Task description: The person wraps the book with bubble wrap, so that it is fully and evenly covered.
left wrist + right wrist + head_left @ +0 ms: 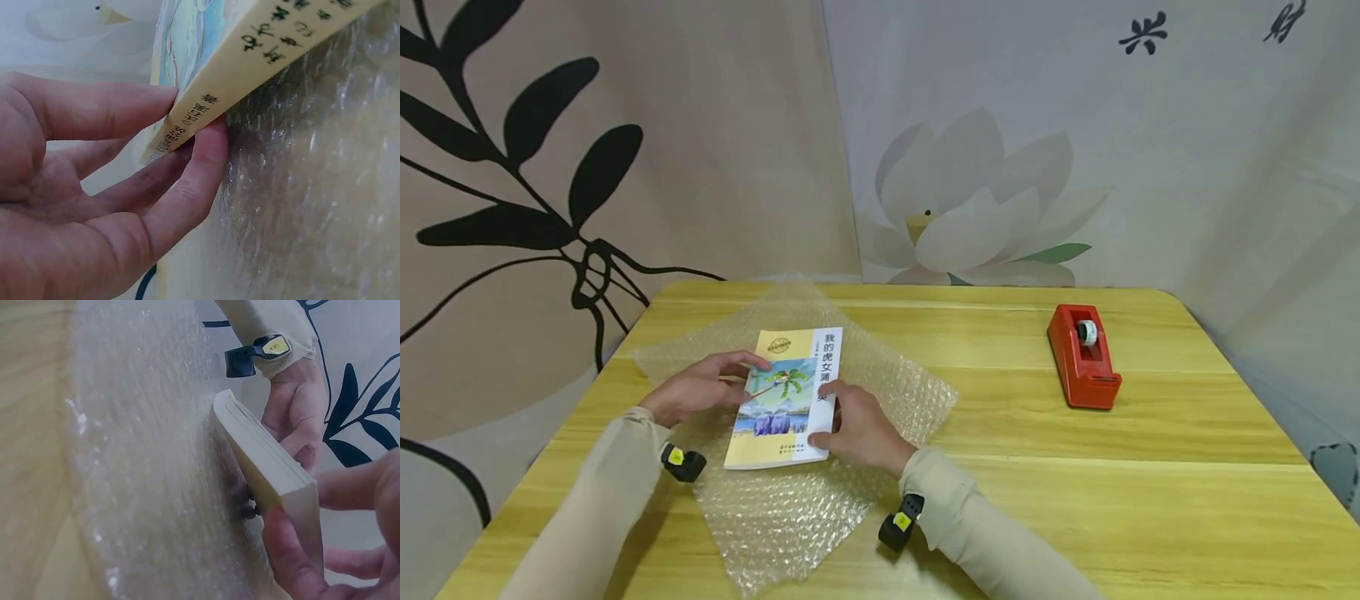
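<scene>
A paperback book (778, 375) with a yellow and white cover and a palm tree picture is held between both hands over a sheet of bubble wrap (790, 525). My left hand (700, 387) pinches its left side, and the left wrist view shows fingers on either side of the printed spine (244, 62). On the opposite side, my right hand (868, 429) grips the book's open edge. In the right wrist view the page block (269, 450) stands tilted above the wrap, fingers on both covers.
A red tape dispenser (1084, 358) with a small roll of tape stands on the right of the wooden table (1187, 508). Behind the table's far edge hangs a curtain (737, 167) printed with leaves and a lotus. The bubble wrap lies askew, one corner towards the back.
</scene>
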{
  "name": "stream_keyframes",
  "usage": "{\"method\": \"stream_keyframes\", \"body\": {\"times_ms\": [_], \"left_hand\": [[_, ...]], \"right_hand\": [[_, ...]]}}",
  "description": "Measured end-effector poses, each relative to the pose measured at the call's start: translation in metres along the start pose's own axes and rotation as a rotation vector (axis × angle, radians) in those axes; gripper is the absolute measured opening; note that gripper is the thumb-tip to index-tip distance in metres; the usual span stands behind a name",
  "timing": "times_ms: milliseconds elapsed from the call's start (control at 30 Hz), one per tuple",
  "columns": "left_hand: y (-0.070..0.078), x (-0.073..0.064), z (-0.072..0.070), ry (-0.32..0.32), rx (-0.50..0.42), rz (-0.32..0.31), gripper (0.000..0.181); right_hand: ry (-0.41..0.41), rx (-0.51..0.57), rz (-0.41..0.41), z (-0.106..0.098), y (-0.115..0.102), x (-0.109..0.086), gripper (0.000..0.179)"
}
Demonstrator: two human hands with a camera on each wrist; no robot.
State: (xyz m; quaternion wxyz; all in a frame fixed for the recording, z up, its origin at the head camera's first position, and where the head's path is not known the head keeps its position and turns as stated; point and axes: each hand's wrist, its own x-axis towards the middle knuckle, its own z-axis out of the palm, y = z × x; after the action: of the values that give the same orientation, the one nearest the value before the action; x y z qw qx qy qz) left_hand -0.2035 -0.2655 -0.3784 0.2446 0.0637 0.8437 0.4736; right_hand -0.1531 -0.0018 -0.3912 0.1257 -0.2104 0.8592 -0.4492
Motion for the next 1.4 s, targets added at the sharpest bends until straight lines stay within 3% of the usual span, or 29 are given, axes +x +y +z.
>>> {"method": "stream_keyframes", "body": {"times_ms": [400,600,733,967,1100,1267,1400], "left_hand": [[0.005,-0.003,-0.001,0.073,0.114,0.011,0.041],[0.009,-0.003,0.007,0.134,0.293,0.015,0.034],[0.014,-0.002,0.009,0.168,0.35,-0.015,0.035],[0.015,-0.004,0.013,0.204,0.331,-0.069,0.034],[0.011,-0.004,0.013,0.23,0.321,-0.074,0.031],[0.002,-0.005,0.015,0.256,0.293,-0.046,0.03],[-0.003,-0.006,0.016,0.266,0.277,-0.005,0.031]], "right_hand": [[0.001,-0.009,-0.006,0.003,-0.001,0.002,0.06],[-0.017,-0.002,0.01,0.004,0.0,0.003,0.061],[-0.023,-0.013,0.011,0.003,0.002,0.004,0.061],[-0.021,-0.091,-0.001,0.003,0.003,0.003,0.062],[-0.031,-0.076,0.006,0.003,0.004,0.002,0.059],[-0.054,0.017,0.029,0.002,0.004,-0.001,0.058],[-0.054,0.005,0.028,0.0,0.004,-0.003,0.056]]}}
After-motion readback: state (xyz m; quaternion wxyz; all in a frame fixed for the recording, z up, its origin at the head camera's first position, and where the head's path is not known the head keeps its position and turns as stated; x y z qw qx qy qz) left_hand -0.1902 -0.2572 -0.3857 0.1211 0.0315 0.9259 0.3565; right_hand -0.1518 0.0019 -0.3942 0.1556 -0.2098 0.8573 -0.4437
